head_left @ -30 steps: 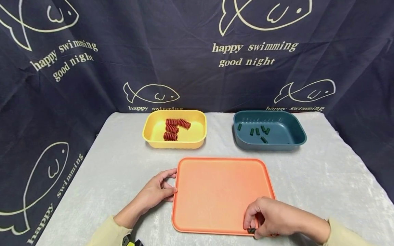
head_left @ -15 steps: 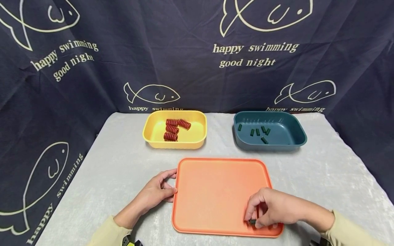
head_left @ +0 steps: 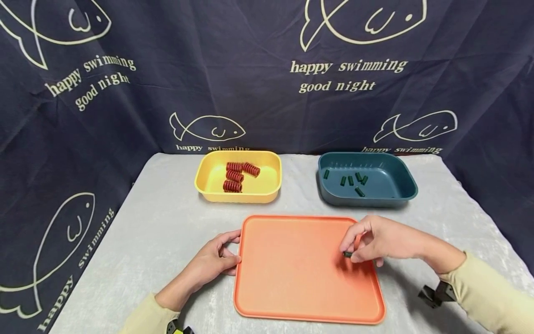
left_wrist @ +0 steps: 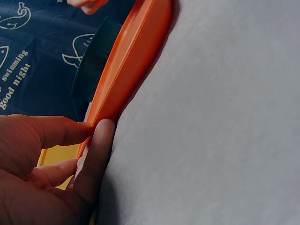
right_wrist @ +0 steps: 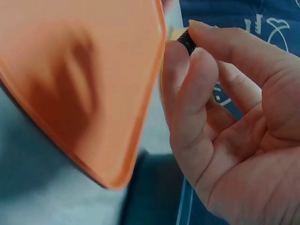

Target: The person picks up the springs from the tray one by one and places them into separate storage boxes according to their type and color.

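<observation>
My left hand (head_left: 214, 257) holds the left edge of an orange tray (head_left: 300, 266) lying on the table. In the left wrist view, the fingertips (left_wrist: 104, 131) meet the tray's rim from both sides. Above the tray's right part, my right hand (head_left: 375, 241) pinches a small dark green coil spring (head_left: 347, 254) between thumb and fingertips. The right wrist view shows one end of that spring (right_wrist: 187, 42) between the fingers, with the hand's shadow falling on the tray (right_wrist: 108, 140).
Behind the tray, at left, stands a yellow bin (head_left: 238, 197) with several thick red springs (head_left: 233, 176). A dark teal bin (head_left: 367, 200) with several small green springs (head_left: 351, 181) stands at right. A navy curtain (head_left: 267, 69) with fish prints hangs behind the white-covered table (head_left: 137, 232).
My right hand has lifted the green spring from the tray's near right corner and carried it away from me, over the tray's right side. My left hand has stayed at the left edge.
</observation>
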A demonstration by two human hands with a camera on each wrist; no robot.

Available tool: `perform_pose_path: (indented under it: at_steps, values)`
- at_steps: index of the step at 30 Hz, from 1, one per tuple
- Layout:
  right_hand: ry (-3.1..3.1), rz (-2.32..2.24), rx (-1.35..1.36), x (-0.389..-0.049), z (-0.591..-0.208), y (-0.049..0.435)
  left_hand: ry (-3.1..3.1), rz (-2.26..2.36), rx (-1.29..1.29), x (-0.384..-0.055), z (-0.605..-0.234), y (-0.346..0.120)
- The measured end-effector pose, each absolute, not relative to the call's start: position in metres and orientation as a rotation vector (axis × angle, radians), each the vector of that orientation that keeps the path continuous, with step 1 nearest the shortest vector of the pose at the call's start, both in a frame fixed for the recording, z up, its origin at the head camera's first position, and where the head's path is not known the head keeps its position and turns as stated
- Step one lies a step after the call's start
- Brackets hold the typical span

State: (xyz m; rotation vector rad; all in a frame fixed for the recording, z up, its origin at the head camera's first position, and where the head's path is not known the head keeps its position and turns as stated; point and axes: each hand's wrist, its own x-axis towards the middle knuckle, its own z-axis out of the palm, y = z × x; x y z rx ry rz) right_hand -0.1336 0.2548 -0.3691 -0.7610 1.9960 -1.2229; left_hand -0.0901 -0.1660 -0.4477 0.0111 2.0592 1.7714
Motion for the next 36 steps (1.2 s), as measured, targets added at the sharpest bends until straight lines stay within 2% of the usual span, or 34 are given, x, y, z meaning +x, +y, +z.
perform_pose_path:
  at_steps: [9, 26, 36]
  values:
    - [2.131, -1.155, -0.534, -0.164, -0.343, 0.268, 2.058, 1.773, 0.015, -0.089, -0.448, -0.167]
    - [2.313, -1.016, -0.427, -0.207, -0.308, 0.277, 2.056, 1.782, 0.016, -0.090, -0.449, -0.167]
    - [2.313, -0.977, -0.373, -0.231, -0.304, 0.275, 2.062, 1.778, 0.016, -0.091, -0.452, -0.168]
